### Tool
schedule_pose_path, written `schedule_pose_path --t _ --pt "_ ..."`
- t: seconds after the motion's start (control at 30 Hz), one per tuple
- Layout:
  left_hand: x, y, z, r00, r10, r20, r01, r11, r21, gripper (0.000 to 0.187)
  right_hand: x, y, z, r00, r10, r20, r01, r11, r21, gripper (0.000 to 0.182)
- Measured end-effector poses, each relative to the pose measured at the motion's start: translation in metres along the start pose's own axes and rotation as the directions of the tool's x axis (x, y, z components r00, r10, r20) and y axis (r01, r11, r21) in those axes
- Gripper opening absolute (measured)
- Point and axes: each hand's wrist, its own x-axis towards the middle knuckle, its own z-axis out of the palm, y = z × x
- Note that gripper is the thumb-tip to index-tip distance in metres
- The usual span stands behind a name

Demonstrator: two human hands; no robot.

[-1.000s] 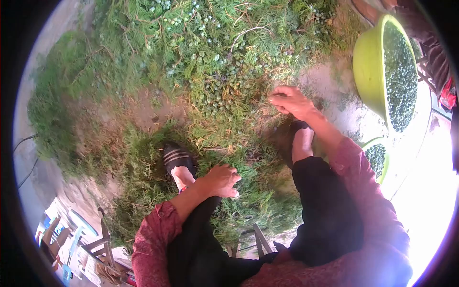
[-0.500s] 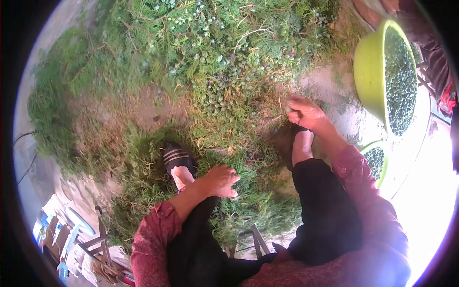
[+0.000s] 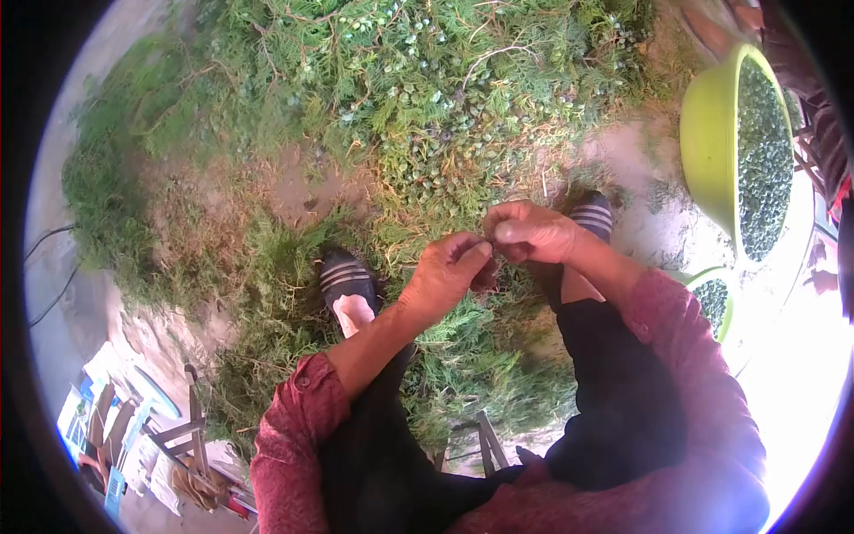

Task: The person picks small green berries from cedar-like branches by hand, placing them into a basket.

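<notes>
My left hand [image 3: 447, 274] and my right hand [image 3: 532, 233] meet above the ground between my two shoes, fingertips almost touching. Thumb and fingers are pinched together on each hand; whatever they hold is too small to make out. Beyond them lies a wide pile of green sprigs [image 3: 356, 98] with small pale green round cones [image 3: 436, 169] loose among it. More cut sprigs [image 3: 480, 365] lie beneath my forearms and between my legs.
A large lime-green basin [image 3: 709, 133] full of small green cones stands at the right, with a smaller green bowl [image 3: 732, 311] below it. Another person's arm and dark clothing show at the upper right. Wooden legs and cardboard lie at the lower left.
My right hand has moved left and down, and my left hand up and right, so the two have come together. The view has shifted slightly.
</notes>
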Motion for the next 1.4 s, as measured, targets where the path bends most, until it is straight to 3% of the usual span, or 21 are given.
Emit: schedule_pose_path --t 0.03,0.07,0.1,0.13,0.2,0.27,0.33,0.43,0.5,0.6,0.67,0.73,0.83,0.9,0.97,1.03,1.1,1.17,1.23,1.27,1.4 --pt "-0.001 -0.003 -0.001 1.000 -0.003 -0.001 0.003 1.000 -0.001 0.025 0.002 0.000 0.006 1.000 0.002 0.001 -0.002 1.000 0.003 0.036" --pt "-0.003 -0.007 -0.001 0.998 -0.067 0.015 0.068 0.984 -0.164 0.023 0.002 -0.003 0.018 0.993 -0.084 -0.083 0.050 0.934 -0.354 0.036" --pt "-0.004 -0.013 -0.002 0.991 -0.127 0.040 0.133 0.938 -0.321 0.022 0.002 -0.004 0.024 0.973 -0.193 -0.129 0.059 0.743 -0.667 0.037" --pt "-0.004 -0.020 -0.003 0.991 -0.129 0.040 0.135 0.937 -0.321 0.022 0.003 -0.005 0.022 0.974 -0.214 -0.068 0.089 0.645 -0.759 0.040" --pt "-0.005 -0.030 -0.002 0.980 -0.175 0.092 0.197 0.837 -0.510 0.023 0.002 0.001 0.024 0.973 -0.226 -0.053 0.111 0.655 -0.747 0.037" --pt "-0.005 -0.031 -0.004 0.980 -0.160 0.120 0.199 0.847 -0.494 0.023 0.000 0.004 0.023 0.971 -0.233 -0.041 0.129 0.667 -0.734 0.035" --pt "-0.006 -0.033 -0.006 0.977 -0.149 0.149 0.203 0.855 -0.478 0.023 -0.004 0.001 0.019 0.978 -0.010 -0.207 -0.097 0.862 -0.497 0.034" --pt "-0.002 -0.035 -0.013 0.988 -0.147 0.041 0.149 0.877 -0.456 0.024 -0.009 -0.005 0.020 0.988 -0.079 -0.132 0.007 0.879 -0.478 0.031" --pt "-0.002 -0.030 -0.014 0.990 -0.141 0.003 0.128 0.890 -0.437 0.026 -0.003 -0.006 0.029 0.987 -0.046 -0.156 -0.044 0.849 -0.527 0.032" --pt "-0.003 -0.018 -0.009 0.996 -0.094 0.011 0.091 0.922 -0.376 0.028 0.005 -0.004 0.040 0.977 -0.157 -0.141 -0.013 0.620 -0.784 0.036" --pt "-0.003 -0.017 -0.010 0.996 -0.092 -0.005 0.084 0.931 -0.355 0.026 0.005 -0.004 0.039 0.977 -0.160 -0.141 -0.003 0.650 -0.760 0.036" --pt "-0.002 -0.019 -0.012 0.997 -0.025 -0.073 0.011 0.984 -0.179 0.018 0.005 -0.007 0.039 0.976 -0.163 -0.145 0.003 0.677 -0.736 0.037" --pt "-0.003 -0.012 -0.009 0.990 0.051 -0.132 -0.046 0.998 0.036 0.013 0.000 -0.017 0.044 0.994 -0.032 -0.107 -0.058 0.670 -0.740 0.038" --pt "-0.003 -0.013 -0.012 0.990 0.054 -0.132 -0.046 0.997 0.059 0.012 -0.001 -0.020 0.047 0.979 0.066 -0.192 -0.173 0.765 -0.620 0.041" --pt "-0.005 -0.015 -0.017 0.989 0.060 -0.134 -0.049 0.995 0.083 0.011 -0.003 -0.019 0.034 0.979 -0.014 -0.201 -0.117 0.775 -0.621 0.038" --pt "-0.005 -0.021 -0.026 0.982 -0.077 -0.172 0.093 0.991 0.092 0.011 0.000 -0.013 0.012 0.973 -0.093 -0.211 -0.061 0.778 -0.625 0.036" --pt "-0.006 -0.030 -0.034 0.974 -0.133 -0.185 0.162 0.976 0.148 0.012 0.009 -0.001 -0.009 0.949 -0.315 -0.009 0.070 0.237 -0.969 0.029" --pt "-0.007 -0.047 -0.042 0.960 -0.192 -0.204 0.233 0.951 0.201 0.014 0.019 0.015 -0.002 0.933 -0.360 0.006 0.076 0.181 -0.981 0.020" --pt "-0.008 -0.065 -0.049 0.966 -0.168 -0.194 0.211 0.951 0.224 0.016 0.028 0.028 0.008 0.976 -0.200 -0.086 -0.115 -0.135 -0.984 0.021" --pt "-0.010 -0.063 -0.049 0.966 -0.168 -0.198 0.212 0.951 0.224 0.016 0.033 0.042 0.006 0.964 -0.263 -0.043 -0.107 -0.237 -0.965 0.024" --pt "-0.012 -0.052 -0.046 0.971 -0.157 -0.179 0.205 0.936 0.287 0.018 0.041 0.050 0.007 0.968 -0.233 -0.089 -0.160 -0.305 -0.939 0.018"
